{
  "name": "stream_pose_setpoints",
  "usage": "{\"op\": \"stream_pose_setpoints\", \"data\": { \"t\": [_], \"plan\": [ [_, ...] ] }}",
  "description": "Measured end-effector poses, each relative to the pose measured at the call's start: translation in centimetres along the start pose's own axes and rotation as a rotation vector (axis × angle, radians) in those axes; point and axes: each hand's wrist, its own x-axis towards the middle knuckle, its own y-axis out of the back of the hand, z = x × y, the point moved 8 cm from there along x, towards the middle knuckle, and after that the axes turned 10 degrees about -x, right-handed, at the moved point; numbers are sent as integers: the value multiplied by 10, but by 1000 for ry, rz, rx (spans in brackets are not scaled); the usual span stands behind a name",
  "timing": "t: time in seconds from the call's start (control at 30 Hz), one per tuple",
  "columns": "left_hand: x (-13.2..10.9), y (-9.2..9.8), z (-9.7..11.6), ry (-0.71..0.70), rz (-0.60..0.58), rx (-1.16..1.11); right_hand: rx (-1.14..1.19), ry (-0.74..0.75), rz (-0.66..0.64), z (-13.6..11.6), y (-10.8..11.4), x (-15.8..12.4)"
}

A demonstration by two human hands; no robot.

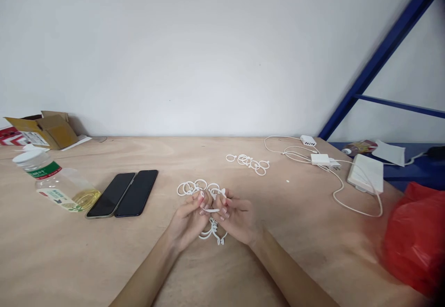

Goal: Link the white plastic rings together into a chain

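Observation:
My left hand [190, 219] and my right hand [239, 218] meet above the table, both closed in a pinch. Between them they grip a white plastic ring [211, 210], which looks like a curtain ring; its lower curve shows and the fingers cover the rest. Just beyond the hands lies a cluster of similar white rings [200, 180], partly hidden by the fingers. More white rings [206, 237], with small round tabs, lie on the table below and nearer to me. Farther back on the right, a separate group of several rings [257, 164] overlaps on the wood.
Two dark phones [136, 193] lie left of the hands, by a tilted-looking clear plastic jar [55, 186] with yellowish contents. An open cardboard box [57, 131] stands back left. White cables [339, 188], a charger [320, 159], a white box [365, 173] and a red plastic bag [417, 239] occupy the right.

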Motion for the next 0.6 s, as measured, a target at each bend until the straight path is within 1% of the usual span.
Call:
{"op": "stream_pose_setpoints", "data": {
  "t": [0.07, 0.1, 0.13, 0.2, 0.27, 0.3, 0.33, 0.4, 0.47, 0.53, 0.6],
  "plan": [
    [1, 3, 2, -16, -2, 129, -107, -11, 33, -1, 7, 1],
    [1, 7, 3, -36, 18, 242, -211, -17, 78, -3, 16, 2],
    [1, 12, 7, -77, 52, 397, -359, -9, 152, -8, 28, 5],
    [-1, 16, 17, -206, 124, 801, -811, 45, 368, -30, 58, 10],
    [-5, 12, 22, -319, 138, 1207, -1438, 129, 652, -67, 82, 14],
    [-7, 10, 21, -351, 127, 1353, -1550, 140, 725, -80, 93, 18],
    [-8, 7, 19, -366, 109, 1449, -1616, 147, 760, -91, 102, 23],
    [-9, 5, 13, -366, 78, 1543, -1754, 140, 801, -109, 117, 31],
    [-10, 3, 10, -368, 65, 1560, -1866, 108, 811, -120, 128, 37],
    [-11, 2, 10, -379, 61, 1535, -1948, 72, 801, -124, 134, 41],
    [-11, 1, 12, -395, 70, 1488, -2089, 34, 770, -122, 134, 45]
  ]
}}
